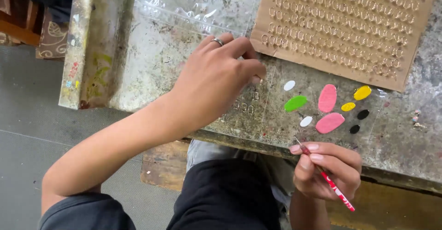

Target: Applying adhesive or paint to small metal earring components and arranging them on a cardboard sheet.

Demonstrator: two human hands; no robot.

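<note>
The right hand (328, 170) is gripping one red brush (325, 175), its long axis running near-right to far-left, tip pointing far-left. Nine paint blobs (327, 98) are sitting beyond it: two pink, two yellow, two white, two black, one green. The left hand (216, 80) is pressing curled fingers onto the clear plastic sheet (184, 13).

soft, even daylight fills the view, fairly bright, with no hard shadows; only a faint shade lies under the left hand (216, 80) on the worn table (152, 59). white glare streaks the clear plastic sheet (184, 9) near the top. the picture is a little soft overall, the moving hand slightly blurred, and the table edges bow outward toward the frame corners
</note>
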